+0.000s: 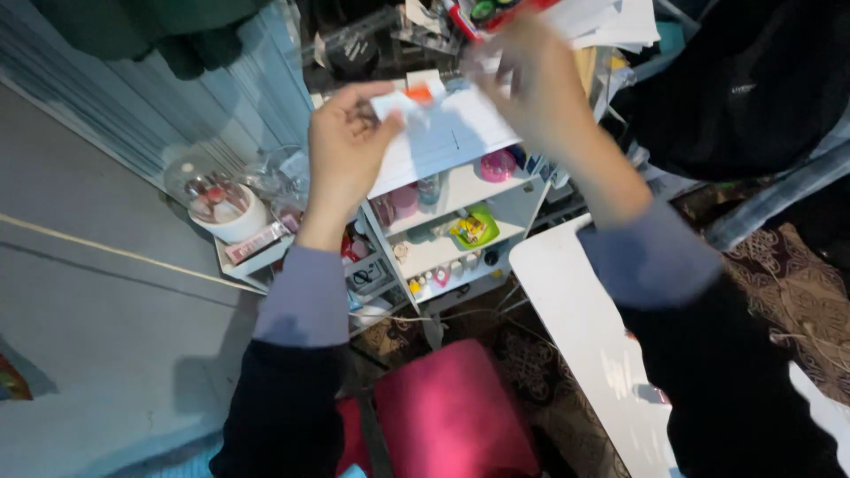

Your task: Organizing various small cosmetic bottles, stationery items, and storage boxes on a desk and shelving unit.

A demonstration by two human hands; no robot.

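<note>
While the person leans over the cluttered white shelf unit (460, 226), the left hand (347, 146) pinches a small white slip of paper (395, 104) between thumb and curled fingers, holding it just above the shelf's white top. Blurred, the right hand (531, 80) hovers near the far edge of that top, and whether its fingers grip anything I cannot tell. Below stands a pink stool (447, 412), beside a white tabletop (593, 336).

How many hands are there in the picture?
2. The left hand pinches a small white paper slip above the white shelf unit. The right hand, blurred, is raised beside it. No others show, though some may be hidden.
</note>
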